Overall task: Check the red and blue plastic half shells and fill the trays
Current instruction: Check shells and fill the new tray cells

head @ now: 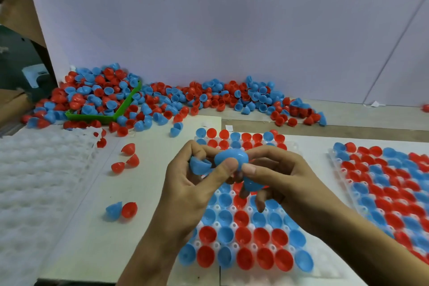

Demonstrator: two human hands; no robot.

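Observation:
Both hands hover over the middle white tray (216,245), which holds rows of red and blue half shells. My left hand (185,183) holds a blue half shell (199,166) in its curled fingers, and its thumb presses a second blue half shell (231,157). That second shell sits between the two hands, also pinched by my right hand (278,176). A third blue shell (251,184) rests under the right hand's fingers. A large heap of loose red and blue shells (185,97) lies along the back wall.
A green bin (102,118) heaped with shells stands at the back left. A stack of white trays without shells (39,169) lies at the left. Another filled tray (390,188) is at the right. Several loose shells (121,210) lie on the white sheet between.

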